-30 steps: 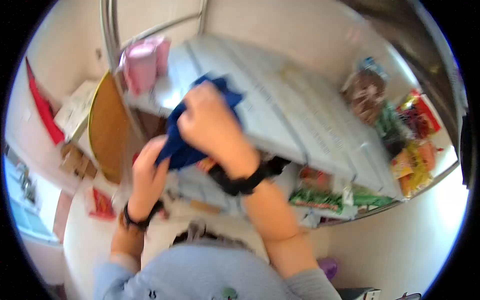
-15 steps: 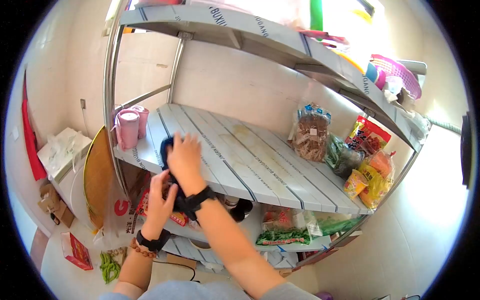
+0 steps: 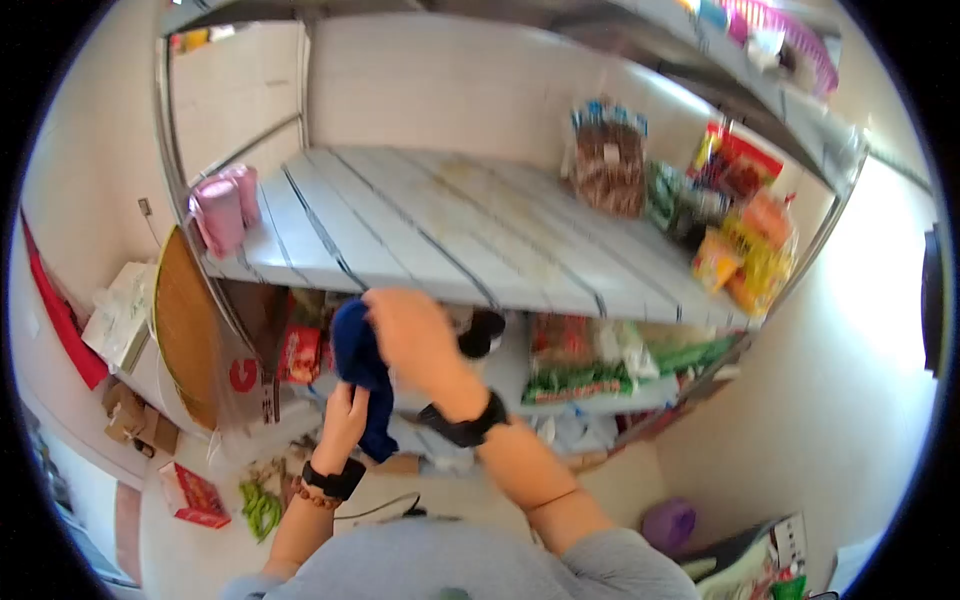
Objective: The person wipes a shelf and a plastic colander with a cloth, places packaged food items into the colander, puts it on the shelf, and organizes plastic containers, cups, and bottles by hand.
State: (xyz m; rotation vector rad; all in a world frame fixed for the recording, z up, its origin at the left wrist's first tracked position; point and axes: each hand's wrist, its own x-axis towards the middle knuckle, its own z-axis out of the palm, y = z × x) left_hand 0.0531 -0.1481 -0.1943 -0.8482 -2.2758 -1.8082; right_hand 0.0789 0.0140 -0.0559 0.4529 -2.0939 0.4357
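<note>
A dark blue cloth [image 3: 360, 345] hangs in front of the metal shelf's front edge. My right hand [image 3: 418, 335], smeared by motion, is closed on the cloth's upper part. Lower down, my left hand [image 3: 346, 420] is closed on the same cloth, and a loose end dangles beside it. Behind the cloth is the middle shelf board [image 3: 400, 225], striped with dark lines and stained in places. Black bands sit on both wrists.
Two pink cylindrical containers [image 3: 220, 213] stand at the shelf's left end. Bagged dried food [image 3: 608, 160] and yellow packets [image 3: 760, 255] sit at its right. Below are red packages [image 3: 300, 352] and green bags [image 3: 580, 383]. Green peppers [image 3: 260, 510] and a red box [image 3: 195, 495] lie on the floor.
Both hands have come down and back from over the shelf board with the cloth, which now hangs more unfolded. The view has tilted downward.
</note>
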